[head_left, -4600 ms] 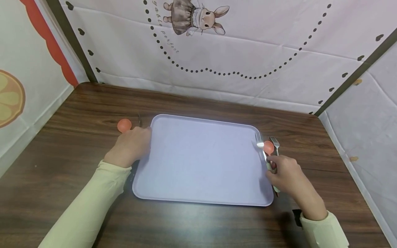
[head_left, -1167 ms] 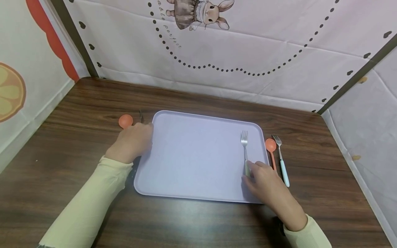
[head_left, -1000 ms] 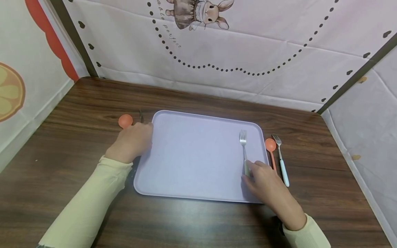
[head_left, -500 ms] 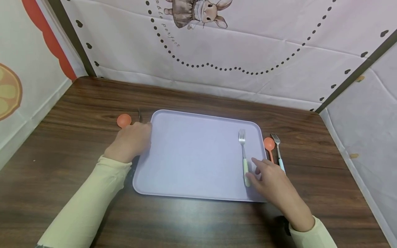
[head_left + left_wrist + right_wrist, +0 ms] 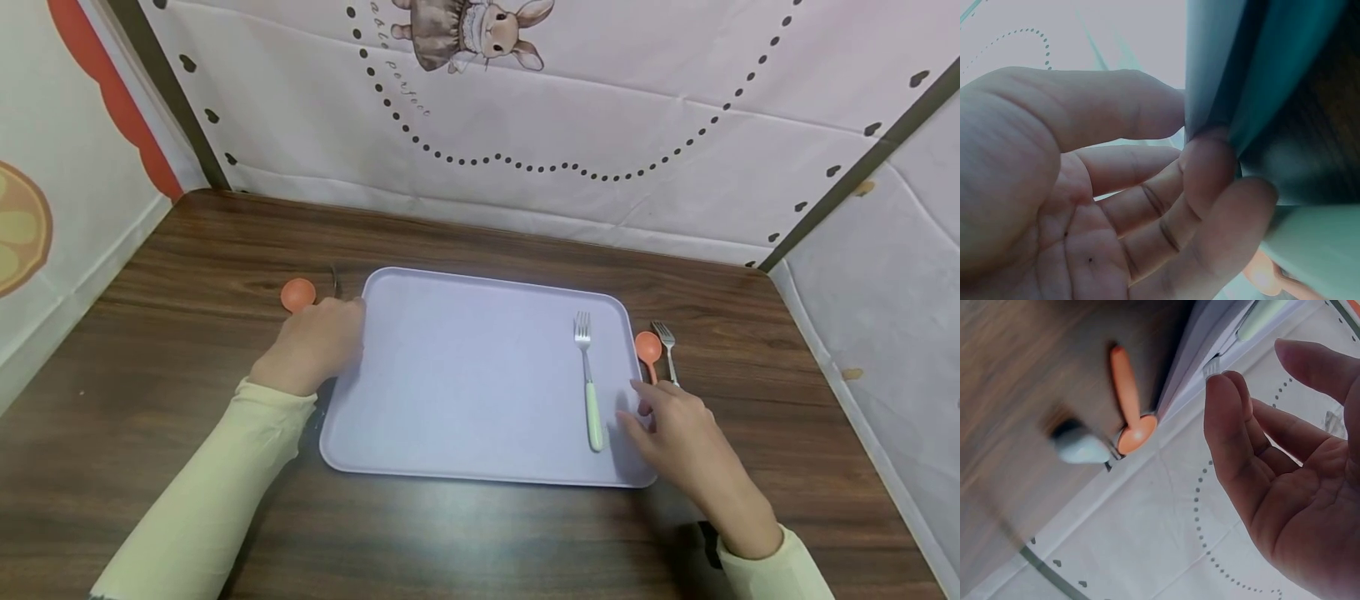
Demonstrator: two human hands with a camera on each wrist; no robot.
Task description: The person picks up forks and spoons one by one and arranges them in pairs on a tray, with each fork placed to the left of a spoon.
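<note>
And there was the left hand [image 5: 315, 342], pinching the rim of the tray [image 5: 465, 383], thumb on one side, fingertips on the other! Across from it, the right hand [image 5: 682, 429] hung at the opposite rim, fingers loosely bent, nothing in its grasp; whether it brushed the rim, nobody could tell. Just inside that hand's thumb lay the green-handled fork [image 5: 591, 396], flat on the tray, tines pointing away. Just beyond the fingertips, on the table [image 5: 480, 533], sat an orange spoon [image 5: 648, 347], and close beside it a second fork [image 5: 666, 337], its handle lost behind the hand. Past the left hand's knuckles peeked another spoon [image 5: 297, 294] and a thin metal tip [image 5: 334, 282].

Here was the danger: a tug from that left pinch could well have tilted the tray and sent the loose fork sliding. A careless sweep of the right fingers might have knocked the spoon and its crowded neighbour askew.
</note>
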